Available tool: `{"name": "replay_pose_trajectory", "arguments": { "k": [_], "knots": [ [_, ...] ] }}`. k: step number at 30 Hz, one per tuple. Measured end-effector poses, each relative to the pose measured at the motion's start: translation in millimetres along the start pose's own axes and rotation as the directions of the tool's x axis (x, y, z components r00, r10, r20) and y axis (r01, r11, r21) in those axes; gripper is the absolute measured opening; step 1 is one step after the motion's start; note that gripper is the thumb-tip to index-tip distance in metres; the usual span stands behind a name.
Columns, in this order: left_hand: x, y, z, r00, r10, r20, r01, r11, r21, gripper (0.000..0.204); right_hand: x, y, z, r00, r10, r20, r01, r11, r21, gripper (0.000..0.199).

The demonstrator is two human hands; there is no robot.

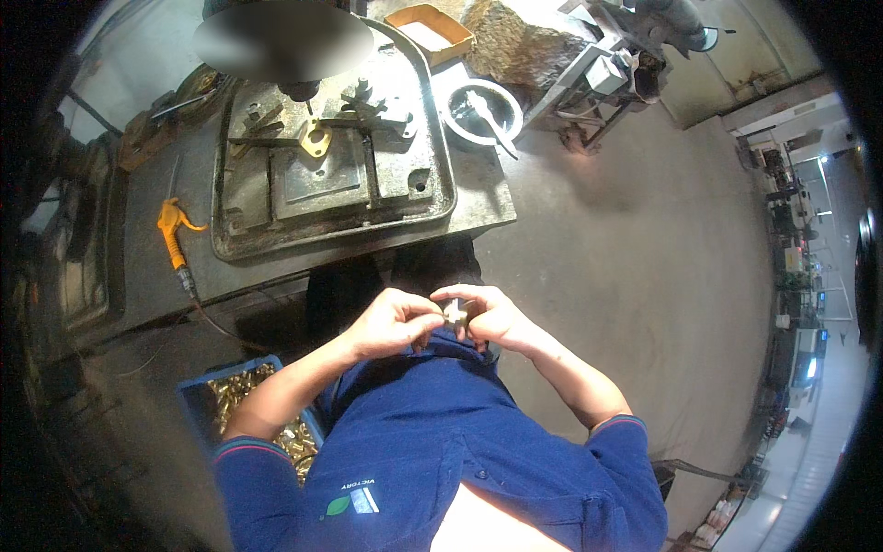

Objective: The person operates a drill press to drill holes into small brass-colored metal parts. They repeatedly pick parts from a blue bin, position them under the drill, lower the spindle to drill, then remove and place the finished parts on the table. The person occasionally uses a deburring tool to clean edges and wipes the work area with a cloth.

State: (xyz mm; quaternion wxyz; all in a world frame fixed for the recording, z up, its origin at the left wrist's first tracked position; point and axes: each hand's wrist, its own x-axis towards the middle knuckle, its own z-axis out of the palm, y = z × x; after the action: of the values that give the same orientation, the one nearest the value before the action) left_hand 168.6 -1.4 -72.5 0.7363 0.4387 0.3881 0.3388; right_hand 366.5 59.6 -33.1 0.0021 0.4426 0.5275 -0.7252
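Both my hands meet in front of my chest, just below the machine table's front edge. My left hand (394,322) and my right hand (492,316) pinch one small brass part (454,314) between their fingertips. A brass flange piece (315,138) sits clamped in the fixture on the grey metal machine table (432,207), under the drill spindle. A blue crate (198,391) full of brass parts stands at my lower left, beside my left elbow.
An orange air blow gun (172,230) with a black hose lies on the bench left of the table. A round white bowl (479,114) with a tool in it and a tan tray (430,29) stand behind. Grey concrete floor (635,258) spreads to the right.
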Motion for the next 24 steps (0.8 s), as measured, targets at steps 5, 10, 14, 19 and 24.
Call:
{"name": "replay_pose_trajectory", "arguments": {
  "k": [5,10,14,19,24],
  "knots": [
    [-3.4,4.0,-13.5,0.994,0.016,-0.113,-0.016,1.000,-0.006,0.014,-9.1,9.4,1.3,0.878,-0.454,-0.151,0.376,0.849,-0.372,0.034],
    [-3.8,9.3,-17.2,0.988,0.050,-0.147,-0.049,0.999,0.007,0.014,-3.6,3.4,5.1,0.754,-0.636,0.163,0.555,0.486,-0.675,0.021],
    [-5.9,13.3,-14.7,0.976,0.138,-0.166,-0.099,0.969,0.225,0.013,0.5,-0.2,19.2,0.792,-0.561,0.240,0.528,0.432,-0.731,0.020],
    [-12.1,15.9,-15.7,0.956,0.247,-0.156,-0.154,0.880,0.450,0.008,-8.0,-31.6,8.4,0.820,-0.545,0.171,0.560,0.707,-0.431,0.017],
    [-9.6,22.9,-11.7,0.911,0.394,-0.119,-0.279,0.805,0.523,0.008,21.7,-15.8,-10.4,0.738,-0.671,0.076,0.610,0.614,-0.501,0.015]
  ]
}}
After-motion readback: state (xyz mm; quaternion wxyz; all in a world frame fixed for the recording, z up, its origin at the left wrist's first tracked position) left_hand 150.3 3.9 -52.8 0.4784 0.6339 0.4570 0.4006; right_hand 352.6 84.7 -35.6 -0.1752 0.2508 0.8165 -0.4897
